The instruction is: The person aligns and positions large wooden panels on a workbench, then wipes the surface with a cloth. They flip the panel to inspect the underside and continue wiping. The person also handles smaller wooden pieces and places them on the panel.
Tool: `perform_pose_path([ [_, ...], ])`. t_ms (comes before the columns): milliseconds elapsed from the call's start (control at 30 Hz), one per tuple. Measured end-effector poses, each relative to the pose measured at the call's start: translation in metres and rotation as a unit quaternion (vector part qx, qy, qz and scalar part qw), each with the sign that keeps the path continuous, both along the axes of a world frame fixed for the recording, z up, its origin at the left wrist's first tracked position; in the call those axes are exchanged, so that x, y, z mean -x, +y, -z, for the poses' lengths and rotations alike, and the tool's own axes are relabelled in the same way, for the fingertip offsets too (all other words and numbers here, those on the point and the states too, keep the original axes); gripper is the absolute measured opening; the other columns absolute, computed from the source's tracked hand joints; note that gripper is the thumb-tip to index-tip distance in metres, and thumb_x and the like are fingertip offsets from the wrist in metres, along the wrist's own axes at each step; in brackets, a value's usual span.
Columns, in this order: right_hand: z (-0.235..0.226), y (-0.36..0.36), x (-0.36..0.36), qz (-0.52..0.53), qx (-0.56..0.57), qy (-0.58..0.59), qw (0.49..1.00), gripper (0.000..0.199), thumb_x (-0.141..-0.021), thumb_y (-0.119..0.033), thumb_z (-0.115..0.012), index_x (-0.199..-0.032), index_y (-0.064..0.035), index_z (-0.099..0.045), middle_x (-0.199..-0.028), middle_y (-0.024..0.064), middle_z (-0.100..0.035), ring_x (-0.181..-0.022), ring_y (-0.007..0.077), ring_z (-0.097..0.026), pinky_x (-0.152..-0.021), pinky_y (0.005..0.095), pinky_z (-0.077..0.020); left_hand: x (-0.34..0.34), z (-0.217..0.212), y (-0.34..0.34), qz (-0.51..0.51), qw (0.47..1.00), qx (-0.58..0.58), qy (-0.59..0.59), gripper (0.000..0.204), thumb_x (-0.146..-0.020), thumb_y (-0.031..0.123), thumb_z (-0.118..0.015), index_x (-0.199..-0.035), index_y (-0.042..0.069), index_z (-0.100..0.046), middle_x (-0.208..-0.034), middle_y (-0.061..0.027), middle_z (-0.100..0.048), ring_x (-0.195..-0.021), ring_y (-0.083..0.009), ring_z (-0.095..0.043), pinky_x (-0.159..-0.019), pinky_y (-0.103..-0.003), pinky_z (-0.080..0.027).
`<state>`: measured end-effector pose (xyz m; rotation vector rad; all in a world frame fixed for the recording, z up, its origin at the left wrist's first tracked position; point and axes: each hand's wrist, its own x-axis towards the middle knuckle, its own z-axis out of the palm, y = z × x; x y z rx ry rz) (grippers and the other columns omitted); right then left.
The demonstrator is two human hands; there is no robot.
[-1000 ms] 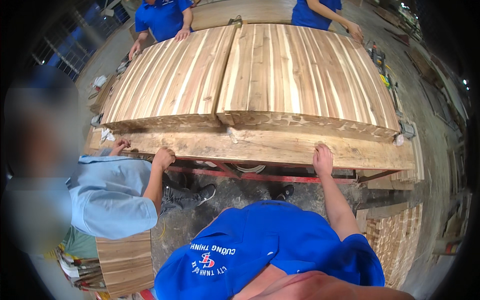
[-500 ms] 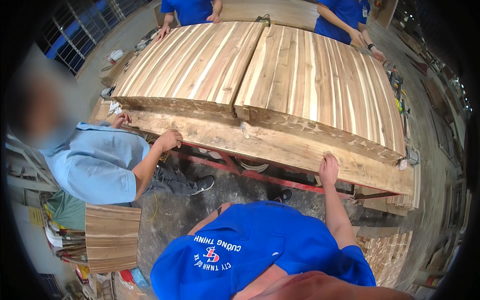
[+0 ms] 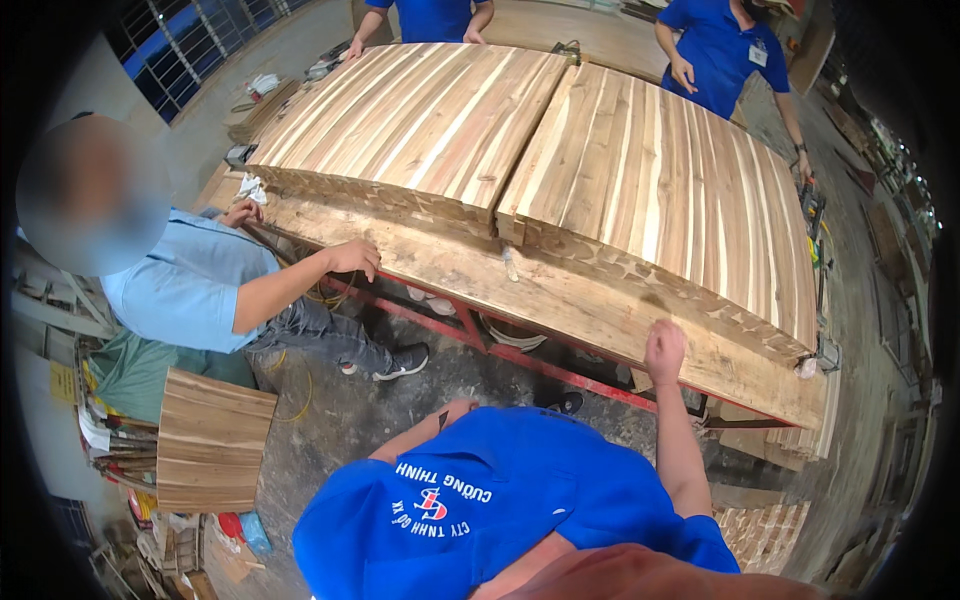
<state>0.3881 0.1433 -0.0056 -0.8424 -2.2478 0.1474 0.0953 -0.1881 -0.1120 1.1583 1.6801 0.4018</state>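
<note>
Two wide panels of striped wood strips, the left panel [image 3: 410,125] and the right panel [image 3: 660,180], lie side by side with a narrow gap. They rest on stacked wood on a long wooden bench [image 3: 580,290]. My right hand [image 3: 665,352] is curled into a loose fist at the bench's near edge, below the right panel, with nothing visible in it. My left hand [image 3: 458,411] is held against the front of my blue shirt; its fingers are mostly hidden.
A person in a light blue shirt [image 3: 190,280] stands at the left, hands at the bench edge. Two people in blue shirts, one far left [image 3: 430,18] and one far right [image 3: 715,60], stand behind the panels. A smaller striped board [image 3: 215,440] leans at lower left.
My view has shifted, so the panels sit slightly farther right. My right hand has curled its fingers more. The far-right person has straightened and lowered one arm beside the panel.
</note>
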Motion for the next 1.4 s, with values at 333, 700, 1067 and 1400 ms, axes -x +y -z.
perform_pose_path([
  [333, -0.089, 0.126, 0.061, 0.077, 0.07, 0.007, 0.995, 0.037, -0.089, -0.019, -0.051, -0.122, -0.0026, -0.052, -0.132, 0.0182, -0.047, -0.121, 0.0327, -0.046, -0.102, 0.0424, -0.0351, -0.012, -0.046, 0.049, -0.018, 0.986, -0.144, 0.08, 0.026, -0.084, 0.022, -0.061, -0.101, 0.004, -0.056, -0.086, -0.0162, -0.064, -0.085, -0.0341, -0.062, -0.074, -0.042, -0.048],
  [700, -0.074, 0.126, 0.063, 0.118, 0.032, -0.027, 0.992, 0.034, -0.088, -0.018, -0.05, -0.113, 0.0029, -0.056, -0.114, 0.0202, -0.058, -0.108, 0.0352, -0.053, -0.094, 0.0421, -0.0408, 0.077, -0.21, 0.149, -0.552, 0.671, -0.49, -0.065, 0.029, -0.096, 0.025, -0.047, -0.117, 0.006, -0.045, -0.089, -0.0095, -0.062, -0.078, -0.0163, -0.058, -0.069, -0.029, -0.049],
  [1067, -0.119, 0.131, 0.078, -0.065, 0.098, -0.001, 0.993, 0.04, -0.085, -0.021, -0.055, -0.12, -0.0021, -0.053, -0.12, 0.0198, -0.054, -0.116, 0.0315, -0.05, -0.093, 0.0416, -0.0422, -0.105, -0.295, 0.337, 0.224, 0.629, -0.714, 0.208, 0.009, -0.082, 0.022, -0.056, -0.083, 0.018, -0.064, -0.081, 0.0034, -0.062, -0.08, -0.015, -0.057, -0.072, -0.032, -0.043],
  [1400, -0.072, 0.165, 0.104, -0.01, -0.011, -0.176, 0.984, 0.049, -0.088, -0.032, -0.05, -0.131, -0.0091, -0.045, -0.135, 0.0136, -0.044, -0.128, 0.0293, -0.038, -0.103, 0.0436, -0.0312, -0.097, -0.204, 0.438, 0.011, 0.877, -0.406, 0.255, 0.054, -0.087, 0.051, -0.048, -0.125, 0.013, -0.05, -0.134, -0.0151, -0.042, -0.125, -0.041, -0.034, -0.103, -0.054, -0.025],
])
